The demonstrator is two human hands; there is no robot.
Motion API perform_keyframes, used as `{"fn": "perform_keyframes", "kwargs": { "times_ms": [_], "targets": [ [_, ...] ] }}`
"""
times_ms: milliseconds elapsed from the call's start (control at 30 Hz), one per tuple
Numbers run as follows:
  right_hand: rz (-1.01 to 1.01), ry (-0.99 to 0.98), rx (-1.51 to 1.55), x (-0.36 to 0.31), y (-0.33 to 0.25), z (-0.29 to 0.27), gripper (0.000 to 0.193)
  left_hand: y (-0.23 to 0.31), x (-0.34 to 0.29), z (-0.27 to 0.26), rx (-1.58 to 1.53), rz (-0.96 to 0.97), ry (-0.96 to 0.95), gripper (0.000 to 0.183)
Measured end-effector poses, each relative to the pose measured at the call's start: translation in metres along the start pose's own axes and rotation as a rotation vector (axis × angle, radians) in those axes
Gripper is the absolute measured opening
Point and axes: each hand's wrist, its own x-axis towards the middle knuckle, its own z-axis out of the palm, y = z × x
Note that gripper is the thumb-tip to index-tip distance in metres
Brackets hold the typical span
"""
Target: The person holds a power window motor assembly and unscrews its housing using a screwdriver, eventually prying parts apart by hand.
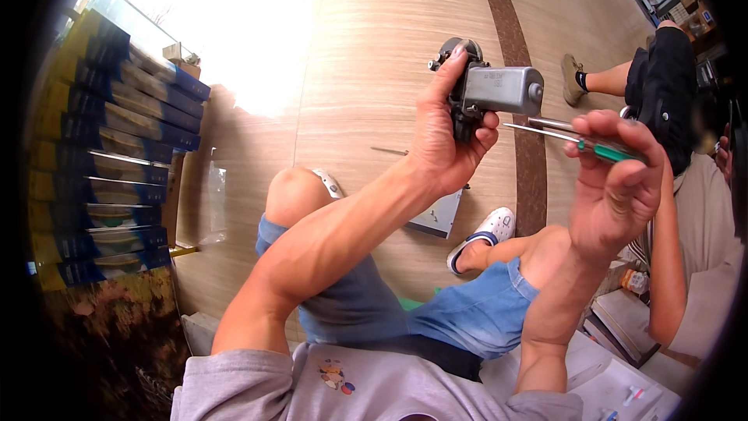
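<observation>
My left hand (442,129) grips a small electric motor (502,90) up in front of me. Its grey metal can points to the right, and its black end part sits in my palm with my thumb over the top. My right hand (619,179) holds a screwdriver (608,152) with a green handle, its thin shaft pointing left toward the motor. The tip appears apart from the motor. A second, darker shaft (552,122) runs alongside the first; where it ends is hidden behind my fingers.
Stacked blue and yellow boxes (109,179) stand along the left. On the floor between my legs lies a white flat box (438,214). Another person in black shorts (662,101) is close by on the right. A white tray (615,378) is beside me at lower right.
</observation>
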Motion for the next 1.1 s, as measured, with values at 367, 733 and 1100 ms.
{"fn": "perform_keyframes", "kwargs": {
  "times_ms": [367, 733, 1100],
  "targets": [
    [-0.079, 0.086, -0.211, -0.001, 0.011, 0.016, 0.039, -0.004, -0.002, 0.002, 0.062, 0.013, 0.019, 0.043],
    [-0.044, 0.096, -0.223, 0.002, 0.014, 0.022, 0.037, -0.003, -0.003, 0.003, 0.081, 0.017, 0.038, 0.041],
    [-0.092, 0.088, -0.276, 0.0, 0.015, 0.023, 0.032, -0.004, -0.003, 0.004, 0.095, 0.031, 0.043, 0.041]
  ]
}}
